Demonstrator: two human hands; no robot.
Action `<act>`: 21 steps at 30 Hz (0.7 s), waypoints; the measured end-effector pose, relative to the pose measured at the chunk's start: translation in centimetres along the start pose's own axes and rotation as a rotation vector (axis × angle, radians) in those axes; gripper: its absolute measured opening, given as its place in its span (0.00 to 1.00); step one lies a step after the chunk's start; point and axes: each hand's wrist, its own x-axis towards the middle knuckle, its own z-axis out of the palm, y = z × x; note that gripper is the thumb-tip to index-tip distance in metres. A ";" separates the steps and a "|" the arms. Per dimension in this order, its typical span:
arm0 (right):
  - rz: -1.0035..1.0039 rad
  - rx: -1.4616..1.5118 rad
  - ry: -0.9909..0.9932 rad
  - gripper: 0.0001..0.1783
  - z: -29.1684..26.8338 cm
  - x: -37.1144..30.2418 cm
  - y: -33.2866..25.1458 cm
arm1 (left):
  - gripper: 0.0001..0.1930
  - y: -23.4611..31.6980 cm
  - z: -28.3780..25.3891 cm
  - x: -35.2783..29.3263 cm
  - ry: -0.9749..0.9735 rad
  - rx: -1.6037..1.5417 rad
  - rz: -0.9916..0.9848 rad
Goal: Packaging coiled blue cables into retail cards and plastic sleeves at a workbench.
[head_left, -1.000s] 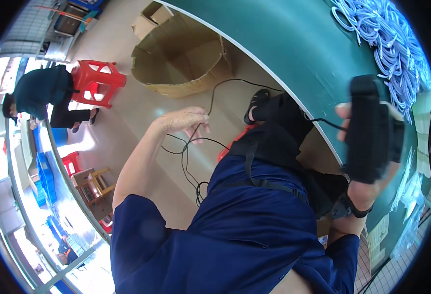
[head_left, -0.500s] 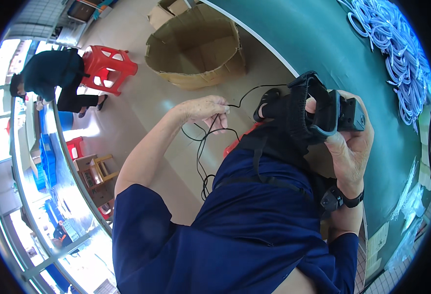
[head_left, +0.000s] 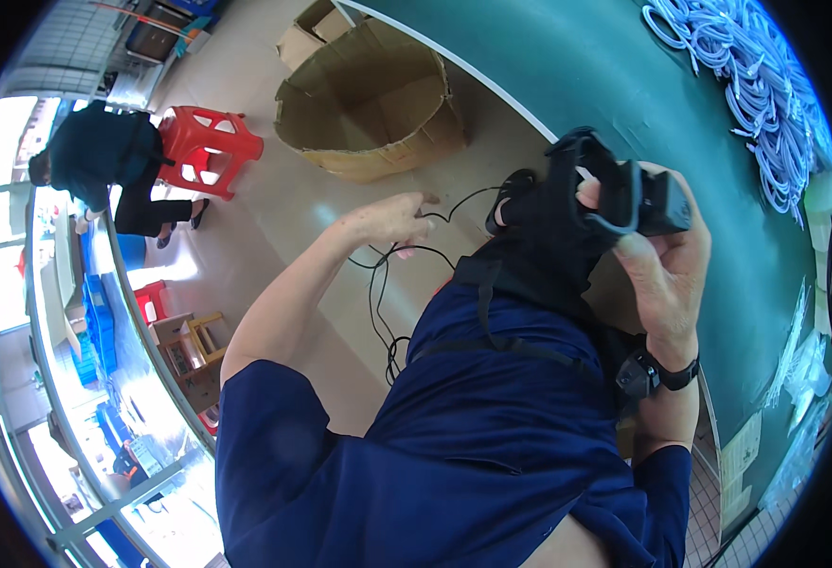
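My right hand (head_left: 667, 284) grips a black strapped device with a boxy module (head_left: 664, 204) and a dark padded band, beside the edge of the green table. A black wristband with a dark unit (head_left: 638, 374) is on my right wrist. From the device a thin black cable (head_left: 375, 301) runs left to my left hand (head_left: 399, 222) and hangs in loops below it. My left hand is closed loosely around the cable, its index finger partly stretched out. The hand itself hides part of the cable.
A large cardboard box (head_left: 373, 163) stands open on the floor ahead. The green table (head_left: 605, 85) on the right bears a heap of pale coiled cables (head_left: 766, 114) and clear plastic bags (head_left: 809, 369). At left are a red stool (head_left: 210, 147), a seated person (head_left: 104, 156) and a bright workbench.
The device has tilted and shifted slightly left in my right hand. My left hand has turned, its index finger now reaching out more, with the cable still there. The view has shifted a little.
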 end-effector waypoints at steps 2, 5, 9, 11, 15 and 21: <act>0.008 -0.008 0.019 0.26 0.4 0.0 0.5 | 0.20 -1.9 1.0 0.0 0.017 0.037 0.131; 0.073 -0.127 -0.068 0.23 1.1 0.9 2.0 | 0.20 -4.3 2.5 -0.4 0.050 0.101 0.391; 0.173 -0.568 -0.386 0.20 2.8 2.8 5.2 | 0.16 -4.5 4.8 -1.5 0.155 0.661 0.169; 0.133 -0.672 -0.472 0.20 3.8 3.2 8.1 | 0.13 -5.4 6.9 -0.9 0.345 0.668 0.143; 0.194 -0.764 -0.552 0.21 4.6 3.6 13.1 | 0.10 -6.6 7.7 -0.4 0.431 0.681 0.135; 0.198 -0.926 -0.645 0.23 5.7 4.8 13.7 | 0.10 -11.1 7.5 0.1 0.418 0.565 0.304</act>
